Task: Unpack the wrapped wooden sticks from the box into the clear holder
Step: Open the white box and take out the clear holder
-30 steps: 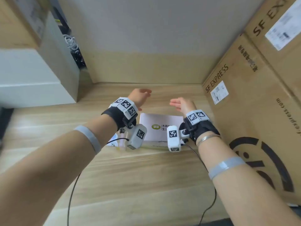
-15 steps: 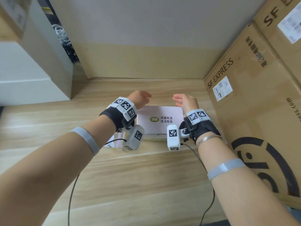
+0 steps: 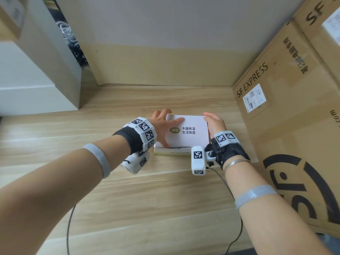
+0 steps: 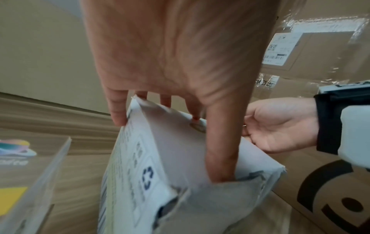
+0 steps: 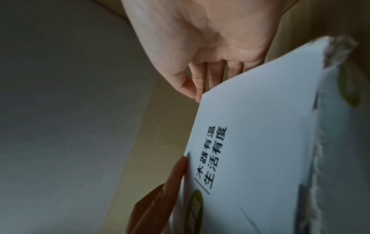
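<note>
A light wooden floor [image 3: 165, 199] runs from the person's feet to a plain wall [image 3: 174, 34], and it carries everything here. Nearest are the two bare arms, each with a camera strapped at the wrist. Past them, near the middle of the floor, sits the small white box [image 3: 191, 133] with dark writing on its lid. The left hand [image 3: 161, 126] grasps the box's left end, thumb lying across the lid and fingers bent over the far edge. The right hand [image 3: 214, 122] holds the right end, fingers curled over the far right corner. In the left wrist view the near end flap looks torn and partly open, but I cannot see any wrapped sticks inside. Just left of the box, in that same view, stands a see-through holder [image 4: 30, 182] with a coloured label. It hardly shows in the head view. A big brown carton [image 3: 294, 126] stands along the right side, and a white cabinet [image 3: 36, 85] stands at the far left. I think the job has only begun: the box is not yet opened wide, and every stick has yet to go into the holder.
</note>
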Action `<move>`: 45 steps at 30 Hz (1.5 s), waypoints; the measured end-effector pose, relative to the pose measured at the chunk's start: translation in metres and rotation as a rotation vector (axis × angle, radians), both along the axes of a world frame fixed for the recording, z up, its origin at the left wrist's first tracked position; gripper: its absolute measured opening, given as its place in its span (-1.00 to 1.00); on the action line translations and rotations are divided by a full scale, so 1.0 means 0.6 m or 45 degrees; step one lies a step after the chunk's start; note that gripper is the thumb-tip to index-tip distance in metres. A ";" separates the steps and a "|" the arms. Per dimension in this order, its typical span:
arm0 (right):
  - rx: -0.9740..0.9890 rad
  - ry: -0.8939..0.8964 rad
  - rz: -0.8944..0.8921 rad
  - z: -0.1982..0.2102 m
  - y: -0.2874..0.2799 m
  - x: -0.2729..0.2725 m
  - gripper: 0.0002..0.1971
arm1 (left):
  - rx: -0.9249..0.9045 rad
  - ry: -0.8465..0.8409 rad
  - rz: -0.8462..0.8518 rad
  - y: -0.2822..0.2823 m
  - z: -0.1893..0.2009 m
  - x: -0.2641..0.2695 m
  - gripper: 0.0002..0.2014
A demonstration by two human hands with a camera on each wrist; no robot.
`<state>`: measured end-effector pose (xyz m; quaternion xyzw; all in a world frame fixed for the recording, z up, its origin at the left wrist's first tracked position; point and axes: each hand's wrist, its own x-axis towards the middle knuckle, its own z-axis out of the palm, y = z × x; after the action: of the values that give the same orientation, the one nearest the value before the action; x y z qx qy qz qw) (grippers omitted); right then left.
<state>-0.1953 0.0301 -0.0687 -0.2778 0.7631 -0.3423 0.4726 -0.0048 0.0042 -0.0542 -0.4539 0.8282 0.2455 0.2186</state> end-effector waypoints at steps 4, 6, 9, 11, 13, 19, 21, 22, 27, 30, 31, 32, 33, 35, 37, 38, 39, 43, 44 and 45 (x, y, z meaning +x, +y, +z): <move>-0.004 -0.017 -0.046 -0.005 -0.002 0.002 -0.68 | -0.067 0.009 -0.022 0.005 0.000 -0.003 0.07; 0.005 -0.021 -0.058 -0.015 -0.005 -0.002 -0.69 | -0.066 0.016 -0.035 0.003 0.003 -0.003 0.05; -0.011 -0.087 -0.112 -0.004 0.001 -0.001 -0.64 | -0.019 0.047 -0.032 -0.004 0.009 0.001 0.01; -0.024 -0.151 -0.181 0.008 0.009 0.001 -0.58 | 0.018 0.113 0.015 -0.008 0.014 0.003 -0.04; -0.007 -0.182 -0.223 0.005 0.014 -0.003 -0.52 | 0.059 0.184 0.062 -0.015 0.025 0.005 -0.09; 0.004 -0.275 -0.341 0.004 0.020 -0.010 -0.62 | 0.535 0.660 0.326 -0.052 0.071 0.027 -0.40; 0.008 -0.226 -0.255 0.007 0.023 -0.003 -0.63 | 0.455 0.750 0.613 -0.064 0.074 0.032 -0.53; 0.018 -0.164 -0.189 0.006 0.023 0.001 -0.64 | 0.396 0.790 0.762 -0.067 0.076 0.032 -0.53; 0.054 0.043 0.025 0.004 0.025 0.017 -0.50 | 0.267 0.903 1.087 -0.070 0.053 0.021 -0.34; 0.032 0.078 0.042 -0.003 0.027 0.024 -0.31 | 0.248 0.726 1.031 -0.060 0.031 0.017 -0.23; 0.035 0.095 0.046 -0.005 0.028 0.027 -0.26 | 0.244 0.656 0.986 -0.055 0.025 0.015 -0.19; 0.040 0.121 0.064 -0.005 0.028 0.029 -0.22 | 0.243 0.602 0.933 -0.050 0.019 0.013 -0.16; 0.045 0.145 0.088 -0.005 0.029 0.031 -0.18 | 0.238 0.562 0.878 -0.045 0.013 0.010 -0.15; 0.044 0.208 0.141 -0.008 0.028 0.036 -0.08 | 0.215 0.489 0.804 -0.039 0.003 0.004 -0.14; 0.085 0.292 0.192 -0.009 0.027 0.042 -0.03 | 0.203 0.421 0.779 -0.036 -0.003 -0.004 -0.13; 0.112 0.333 0.212 -0.007 0.027 0.043 -0.04 | 0.202 0.395 0.769 -0.034 -0.005 -0.008 -0.13; 0.138 0.367 0.225 -0.005 0.027 0.045 -0.06 | 0.198 0.380 0.754 -0.033 -0.007 -0.012 -0.13; 0.141 0.398 0.183 0.008 0.030 0.047 -0.20 | 0.180 0.374 0.695 -0.029 -0.008 -0.020 -0.20; 0.132 0.399 0.175 0.011 0.030 0.047 -0.25 | 0.193 0.377 0.690 -0.030 -0.006 -0.020 -0.23; 0.122 0.408 0.172 0.013 0.030 0.044 -0.32 | 0.209 0.395 0.690 -0.030 -0.004 -0.020 -0.27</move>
<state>-0.1687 0.0479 -0.0606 -0.3566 0.8236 -0.2244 0.3797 -0.0167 -0.0139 -0.0565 -0.5960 0.6780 0.4271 0.0523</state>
